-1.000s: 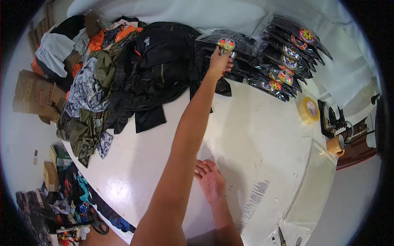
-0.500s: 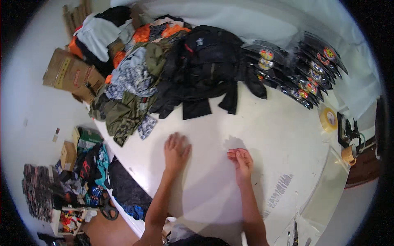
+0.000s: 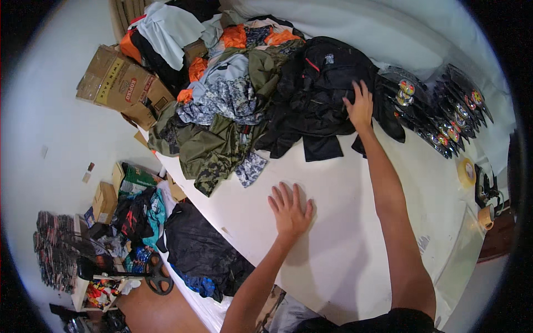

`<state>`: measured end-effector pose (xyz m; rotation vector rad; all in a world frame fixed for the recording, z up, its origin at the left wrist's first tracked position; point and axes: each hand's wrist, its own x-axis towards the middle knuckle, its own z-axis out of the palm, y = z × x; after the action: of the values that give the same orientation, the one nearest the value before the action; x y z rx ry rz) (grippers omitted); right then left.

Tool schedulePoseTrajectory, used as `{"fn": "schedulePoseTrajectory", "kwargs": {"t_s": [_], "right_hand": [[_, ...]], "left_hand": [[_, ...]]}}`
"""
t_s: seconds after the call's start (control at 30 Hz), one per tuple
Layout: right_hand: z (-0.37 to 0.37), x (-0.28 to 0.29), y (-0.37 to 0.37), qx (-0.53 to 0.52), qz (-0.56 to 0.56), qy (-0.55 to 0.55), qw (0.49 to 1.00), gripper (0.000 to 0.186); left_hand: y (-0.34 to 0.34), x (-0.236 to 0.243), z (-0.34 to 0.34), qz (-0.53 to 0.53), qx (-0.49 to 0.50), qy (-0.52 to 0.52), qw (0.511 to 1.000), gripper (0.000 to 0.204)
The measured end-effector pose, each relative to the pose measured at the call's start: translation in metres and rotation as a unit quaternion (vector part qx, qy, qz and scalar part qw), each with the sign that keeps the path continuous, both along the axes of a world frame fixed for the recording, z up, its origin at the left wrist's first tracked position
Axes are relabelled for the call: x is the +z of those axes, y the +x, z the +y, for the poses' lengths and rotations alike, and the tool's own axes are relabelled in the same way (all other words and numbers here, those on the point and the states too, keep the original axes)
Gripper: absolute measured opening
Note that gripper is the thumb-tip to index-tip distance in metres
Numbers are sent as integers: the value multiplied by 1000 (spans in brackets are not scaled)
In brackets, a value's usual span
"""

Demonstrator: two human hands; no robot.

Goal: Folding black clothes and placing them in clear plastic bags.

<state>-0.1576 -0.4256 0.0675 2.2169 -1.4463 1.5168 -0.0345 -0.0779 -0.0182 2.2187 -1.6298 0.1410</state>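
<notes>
My right hand [image 3: 361, 105] reaches across the table onto the right part of a pile of black jackets [image 3: 316, 111]. Its fingers are spread apart over the dark cloth, with no fold gripped that I can see. On the white tabletop [image 3: 239, 222] my left hand [image 3: 291, 212] lies palm down, fingers fanned out and holding nothing. Left of the black pile is a heap of camouflage and olive garments [image 3: 216, 133], with a small grey camouflage piece hanging toward me.
Flat black plastic packages [image 3: 444, 114] lie in rows at the far right. A tape roll [image 3: 466, 172] and an orange mug [image 3: 486, 216] stand by the right edge. Beyond the left edge are a cardboard box [image 3: 125, 86] and more dark clothing [image 3: 205, 250].
My right hand has gone from above the near tabletop, fingertips together, forward to the black pile and opened. My left hand stays on the table. The view has swung left.
</notes>
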Motion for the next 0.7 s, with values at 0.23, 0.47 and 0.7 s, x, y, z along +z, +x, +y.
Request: {"fn": "schedulePoseTrajectory", "kwargs": {"t_s": [0.23,0.47,0.7], "right_hand": [[-49,18,28,-90,56,183,977,30],[-108,103,38,118,-421,346,830,20],[-98,220,49,224,-540,233,777,25]], "left_hand": [[7,5,0,3,4,20,1000,68],[10,9,2,1,1,9,1000,69],[6,5,1,3,7,16,1000,69]]}}
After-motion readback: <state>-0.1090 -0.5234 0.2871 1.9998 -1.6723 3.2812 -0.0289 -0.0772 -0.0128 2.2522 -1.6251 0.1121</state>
